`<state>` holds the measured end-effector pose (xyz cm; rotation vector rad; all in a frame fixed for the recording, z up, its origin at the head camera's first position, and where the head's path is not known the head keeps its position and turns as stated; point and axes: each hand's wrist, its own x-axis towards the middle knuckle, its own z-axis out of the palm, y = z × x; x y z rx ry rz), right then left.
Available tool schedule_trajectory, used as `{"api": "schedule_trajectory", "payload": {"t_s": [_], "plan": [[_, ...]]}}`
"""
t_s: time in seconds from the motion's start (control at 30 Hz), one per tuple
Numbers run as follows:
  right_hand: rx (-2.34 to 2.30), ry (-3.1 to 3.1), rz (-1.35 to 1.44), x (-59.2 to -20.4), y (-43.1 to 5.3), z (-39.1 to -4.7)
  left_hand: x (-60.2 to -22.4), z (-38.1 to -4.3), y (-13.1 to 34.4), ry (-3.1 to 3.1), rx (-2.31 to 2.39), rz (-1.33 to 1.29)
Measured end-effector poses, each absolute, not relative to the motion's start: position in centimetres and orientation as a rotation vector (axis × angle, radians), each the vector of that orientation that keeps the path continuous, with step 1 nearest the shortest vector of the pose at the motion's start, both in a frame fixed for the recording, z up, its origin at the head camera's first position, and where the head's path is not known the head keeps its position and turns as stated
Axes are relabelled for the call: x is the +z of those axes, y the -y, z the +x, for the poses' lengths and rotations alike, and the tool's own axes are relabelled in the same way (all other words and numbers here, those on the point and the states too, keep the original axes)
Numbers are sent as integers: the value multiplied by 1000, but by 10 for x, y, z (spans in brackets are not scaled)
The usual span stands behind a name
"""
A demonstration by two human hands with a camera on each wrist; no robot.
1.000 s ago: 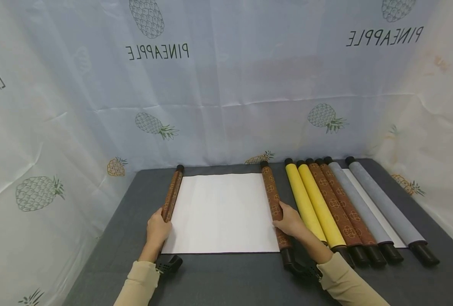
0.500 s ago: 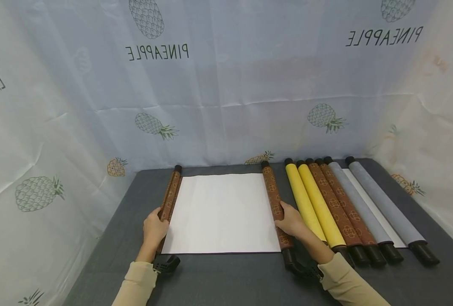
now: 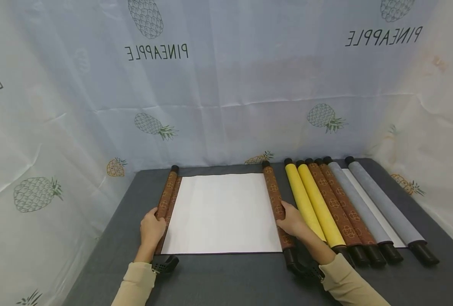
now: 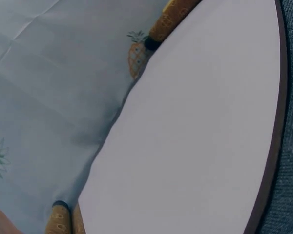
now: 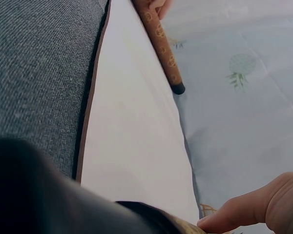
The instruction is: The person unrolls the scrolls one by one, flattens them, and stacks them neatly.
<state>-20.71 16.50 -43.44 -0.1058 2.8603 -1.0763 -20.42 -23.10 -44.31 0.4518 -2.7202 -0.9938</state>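
Note:
A hanging scroll lies partly unrolled on the dark table, its white sheet (image 3: 222,212) flat between two brown patterned rolls. My left hand (image 3: 151,229) grips the near half of the left roll (image 3: 168,185), and a brown strip (image 3: 173,202) shows between that roll and the white. On the other side, my right hand (image 3: 292,219) holds the right roll (image 3: 272,185), whose black end knob (image 3: 290,258) points toward me. The right thumb (image 5: 244,209) presses on the roll in the right wrist view. Most of the left hand (image 4: 1,222) is outside the left wrist view.
Right of the hands several rolled scrolls lie side by side: yellow ones (image 3: 306,199), brown ones (image 3: 335,204) and a grey one (image 3: 383,199) with some white sheet showing. A pineapple-print curtain (image 3: 226,127) hangs at the back and both sides of the table (image 3: 226,280).
My left hand and the left roll have moved left, and a widening brown strip shows beside the white sheet. The right hand and right roll have shifted very slightly right.

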Motion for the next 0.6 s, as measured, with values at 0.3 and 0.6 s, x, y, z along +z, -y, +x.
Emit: {"api": "schedule_trajectory", "payload": {"t_s": [0.3,0.6], "plan": [[-1066,-2856,-107,-435,-166,-207,-446,-205,235,2710,-1013,446],[-1075,-2855,-101,-434,-166,-207,-446,-206,236,2712,-1001,459]]}}
